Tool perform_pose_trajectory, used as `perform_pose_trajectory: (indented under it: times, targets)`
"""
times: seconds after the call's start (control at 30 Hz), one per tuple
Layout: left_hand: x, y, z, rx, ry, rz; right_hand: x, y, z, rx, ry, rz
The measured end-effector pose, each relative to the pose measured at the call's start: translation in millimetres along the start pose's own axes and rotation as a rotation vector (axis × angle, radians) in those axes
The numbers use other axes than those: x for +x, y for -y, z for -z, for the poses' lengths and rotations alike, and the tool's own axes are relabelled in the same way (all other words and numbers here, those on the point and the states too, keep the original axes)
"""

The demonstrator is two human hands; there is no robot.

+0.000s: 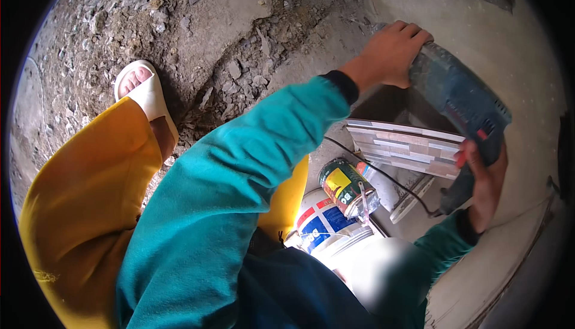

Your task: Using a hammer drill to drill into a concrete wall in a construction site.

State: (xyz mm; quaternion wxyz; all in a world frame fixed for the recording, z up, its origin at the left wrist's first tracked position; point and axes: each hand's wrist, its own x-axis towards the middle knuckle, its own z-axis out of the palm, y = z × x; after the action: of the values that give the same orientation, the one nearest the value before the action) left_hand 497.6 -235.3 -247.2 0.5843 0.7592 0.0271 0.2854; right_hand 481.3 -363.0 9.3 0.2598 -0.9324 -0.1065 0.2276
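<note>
A worn dark blue hammer drill [460, 92] with a red trigger slants across the upper right, alongside a grey wall. My left hand [392, 53] is closed around its front end, in the upper middle. Farther down and to the right, my right hand [488, 179] wraps the rear handle, with fingers near the red trigger. A black power cord [389, 175] runs from the bottom of the handle off to the left. The drill's tip is mostly hidden behind my left hand, so I cannot tell what it touches.
Broken rubble [233, 68] covers the ground at upper left, near my sandalled foot [144, 92]. A patterned tile panel [407, 146] leans below the drill. Beside it stand a green paint can [340, 179] and a white bucket [317, 224]. The plastered wall [515, 47] rises at right.
</note>
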Motion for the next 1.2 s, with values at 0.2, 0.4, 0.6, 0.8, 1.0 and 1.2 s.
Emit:
perform_pose_trajectory:
  times: [0.2, 0.4, 0.6, 0.8, 1.0, 1.2]
  targets:
    - [34.2, 5.7, -27.0, 0.023, 0.021, -0.008, 47.2, 0.0, 44.6, -0.042, -0.039, -0.165]
    - [30.8, 10.6, -40.1, 0.051, 0.137, -0.031, 37.7, -41.7, 48.1, -0.062, 0.011, -0.191]
    - [-4.5, 12.1, -39.8, 0.119, 0.331, -0.124, -21.4, -97.6, -7.8, 0.225, -0.153, -0.311]
    - [-33.2, 0.4, -19.2, 0.150, 0.406, -0.166, -75.0, -92.1, -56.1, 0.250, -0.221, -0.208]
    - [-11.5, -25.0, 10.7, 0.031, 0.181, -0.088, -64.2, -16.1, -7.3, 0.039, -0.227, -0.155]
    - [-2.3, -51.8, 12.5, -0.032, -0.070, -0.015, -51.8, 28.1, 25.4, -0.213, -0.184, -0.125]
